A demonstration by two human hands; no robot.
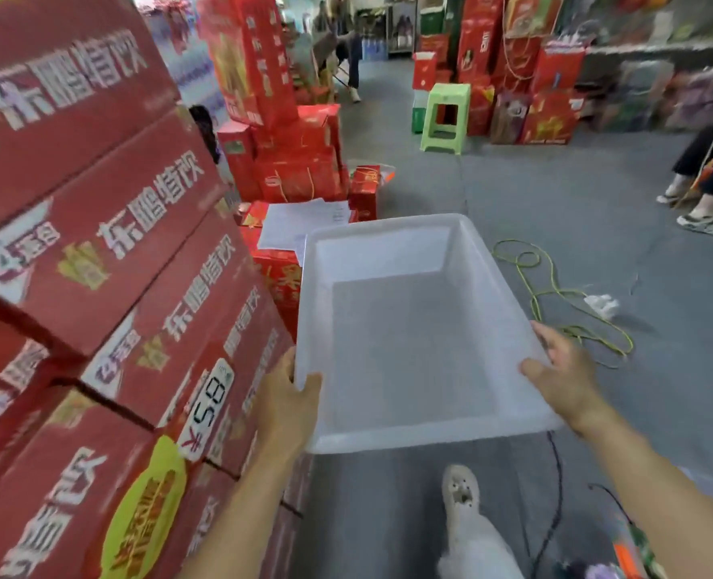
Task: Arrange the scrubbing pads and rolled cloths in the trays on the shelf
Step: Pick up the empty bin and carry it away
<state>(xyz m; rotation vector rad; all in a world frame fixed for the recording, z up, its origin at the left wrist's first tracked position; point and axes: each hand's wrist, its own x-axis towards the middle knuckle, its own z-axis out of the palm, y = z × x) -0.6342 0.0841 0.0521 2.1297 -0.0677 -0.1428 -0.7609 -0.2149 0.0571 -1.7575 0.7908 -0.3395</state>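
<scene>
translucent white plastic, the tray [409, 328] is carried out in front of the person, above the grey floor [555, 194], with nothing lying in it; no scrubbing pads, rolled cloths or shelf show in the head view.

the risk i judge from here: the stack of red cartons [95, 244] stands just beside the tray's left edge, so a swing that way could knock the tray against it. a green cord [555, 294] loops on the floor just to the right of the tray, and a black cable [555, 495] trails near the person's shoe [461, 491]; either could catch a foot while the tray blocks the view down.

the left hand [287, 394] grips the tray's near left rim, thumb hooked over the edge and inside, fingers hidden beneath. the right hand [563, 369] holds the right rim the same way, thumb on top, fingers curled round the outside.
</scene>
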